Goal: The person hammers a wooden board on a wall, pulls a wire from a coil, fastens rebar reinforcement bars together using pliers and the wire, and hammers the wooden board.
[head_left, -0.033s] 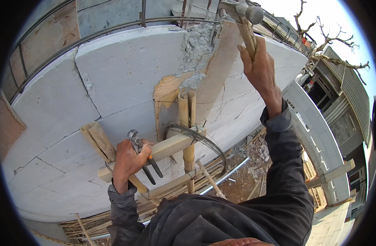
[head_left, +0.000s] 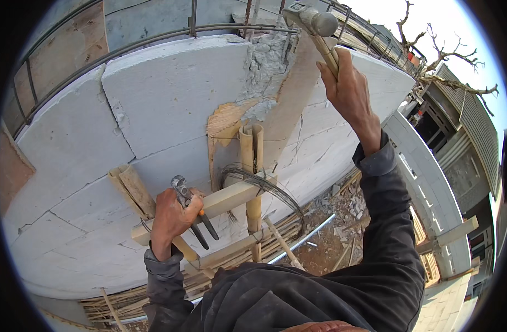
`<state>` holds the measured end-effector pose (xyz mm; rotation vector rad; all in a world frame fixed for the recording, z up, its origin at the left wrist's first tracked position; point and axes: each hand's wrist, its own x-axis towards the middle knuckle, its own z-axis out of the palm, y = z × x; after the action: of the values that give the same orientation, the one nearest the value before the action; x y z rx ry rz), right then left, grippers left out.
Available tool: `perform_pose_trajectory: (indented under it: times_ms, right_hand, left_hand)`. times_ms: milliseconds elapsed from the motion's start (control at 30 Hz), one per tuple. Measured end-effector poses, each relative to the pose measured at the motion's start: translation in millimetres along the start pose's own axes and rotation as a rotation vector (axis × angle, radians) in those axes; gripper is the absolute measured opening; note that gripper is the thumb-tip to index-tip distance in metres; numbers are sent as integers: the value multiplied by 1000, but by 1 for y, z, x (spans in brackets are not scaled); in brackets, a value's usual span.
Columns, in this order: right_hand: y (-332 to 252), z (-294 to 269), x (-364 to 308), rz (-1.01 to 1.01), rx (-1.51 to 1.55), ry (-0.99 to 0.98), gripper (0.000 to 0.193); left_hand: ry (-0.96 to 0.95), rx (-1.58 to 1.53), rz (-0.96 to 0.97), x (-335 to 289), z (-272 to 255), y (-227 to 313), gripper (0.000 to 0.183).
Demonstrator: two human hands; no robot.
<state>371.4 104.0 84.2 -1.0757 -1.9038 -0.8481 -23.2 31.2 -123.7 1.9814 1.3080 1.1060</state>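
Note:
My left hand [head_left: 171, 217] is closed around a pair of pincers [head_left: 206, 226] with dark handles and an orange patch; their metal jaws point up toward the wall. This hand rests at a squared timber [head_left: 226, 202] lying across two bamboo poles. Raised at the upper right, my right hand [head_left: 350, 97] grips the wooden handle of a hammer [head_left: 311, 23], its steel head above the wall's top edge. A loose coil of thin wire [head_left: 284, 191] hangs over the timber beside the split-topped bamboo pole [head_left: 252, 149]. A second bamboo pole [head_left: 133, 188] stands next to my left hand.
A pale block wall [head_left: 170, 91] spans the front, with a board [head_left: 289, 102] and rough mortar at its middle. Steel bars [head_left: 137, 47] run along its top. Below lie bamboo poles, rubble [head_left: 347, 207] and a light pipe [head_left: 314, 229]. Another block wall [head_left: 425, 166] stands right.
The hammer and my right hand have shifted slightly to the left, and the hammer's head tilts a little further left. My left hand and the pincers stay almost in place.

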Motion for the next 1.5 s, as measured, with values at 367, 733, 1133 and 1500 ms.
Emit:
perform_pose_trajectory:
  times_ms: [367, 733, 1133, 1500]
  right_hand:
    - [23, -3, -28, 28, 26, -176, 22]
    - [13, 15, 64, 293, 325, 174, 39]
    - [-31, -1, -48, 807, 776, 40, 33]
    - [29, 22, 20, 470, 282, 142, 31]
  left_hand:
    - [70, 64, 80, 0, 5, -6, 25]
    - [31, 157, 51, -5, 8, -20, 25]
    - [-25, 51, 18, 2, -1, 10, 27]
    - [35, 54, 20, -1, 4, 7, 26]
